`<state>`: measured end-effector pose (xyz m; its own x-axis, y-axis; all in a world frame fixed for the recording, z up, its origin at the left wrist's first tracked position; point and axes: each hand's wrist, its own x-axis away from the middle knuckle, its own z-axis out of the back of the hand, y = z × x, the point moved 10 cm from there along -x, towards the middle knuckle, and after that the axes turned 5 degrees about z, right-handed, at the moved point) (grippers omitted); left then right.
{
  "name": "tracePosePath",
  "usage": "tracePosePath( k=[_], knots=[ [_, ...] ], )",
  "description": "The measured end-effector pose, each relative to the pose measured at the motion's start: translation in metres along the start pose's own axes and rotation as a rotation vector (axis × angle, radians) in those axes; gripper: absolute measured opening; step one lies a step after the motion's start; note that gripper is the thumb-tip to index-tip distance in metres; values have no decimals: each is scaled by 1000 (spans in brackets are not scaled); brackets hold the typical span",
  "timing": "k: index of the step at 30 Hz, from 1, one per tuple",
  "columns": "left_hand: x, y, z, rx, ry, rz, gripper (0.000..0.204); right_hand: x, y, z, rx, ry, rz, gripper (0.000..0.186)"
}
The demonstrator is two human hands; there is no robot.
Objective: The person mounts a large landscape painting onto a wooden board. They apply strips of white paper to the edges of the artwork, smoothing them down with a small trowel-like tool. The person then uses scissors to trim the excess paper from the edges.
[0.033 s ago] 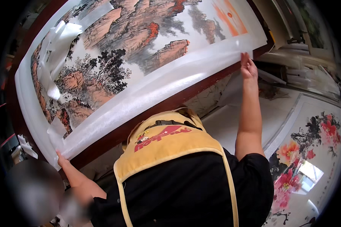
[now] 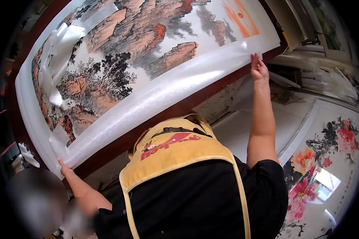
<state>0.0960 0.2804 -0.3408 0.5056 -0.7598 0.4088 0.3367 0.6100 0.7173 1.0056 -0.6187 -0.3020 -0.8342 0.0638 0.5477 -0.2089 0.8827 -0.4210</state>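
A mountain landscape painting [image 2: 155, 47] with white borders lies on a dark red-brown board [image 2: 147, 131]. A long translucent white paper strip [image 2: 163, 95] runs along its near edge. My left hand [image 2: 64, 167] has its fingers closed on the strip's lower-left end. My right hand [image 2: 258, 67] grips the other end near the board's right corner, fingers partly curled. Crumpled white paper pieces [image 2: 58, 59] lie over the painting's left side, and a smaller piece [image 2: 60, 135] sits at its lower left.
A yellow apron [image 2: 179, 151] over my black shirt fills the lower middle. At right lies a framed flower painting [image 2: 339, 135] under a glossy surface. Rolls and sheets [image 2: 315, 79] are stacked behind it. White scraps [image 2: 28, 155] sit left of the board, above a blurred patch at lower left.
My right hand has shifted slightly up and left with the strip's end. My left hand is a touch further left; the rest looks nearly the same.
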Motion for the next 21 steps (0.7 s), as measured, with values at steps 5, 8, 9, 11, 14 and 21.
tracePosePath(
  k=[5, 8, 9, 11, 14, 21],
  knots=[
    [42, 22, 1, -159, 59, -112, 74, -46, 10, 0, 44, 75, 106, 32],
    [52, 10, 3, -228, 48, -107, 74, -69, -8, -4, 78, 37, 169, 35],
    [59, 1, -7, -228, 18, -85, 74, -76, -20, -3, 115, 25, 210, 38],
    [77, -13, -26, -210, -5, -56, 73, -84, -35, -8, 192, -73, 155, 57],
    [109, -13, 4, -434, 151, -64, 84, -61, -30, -16, 233, 148, 52, 67],
    [337, 17, -89, -750, 777, -403, 79, -132, -243, -25, 1019, 62, 511, 40]
  ],
)
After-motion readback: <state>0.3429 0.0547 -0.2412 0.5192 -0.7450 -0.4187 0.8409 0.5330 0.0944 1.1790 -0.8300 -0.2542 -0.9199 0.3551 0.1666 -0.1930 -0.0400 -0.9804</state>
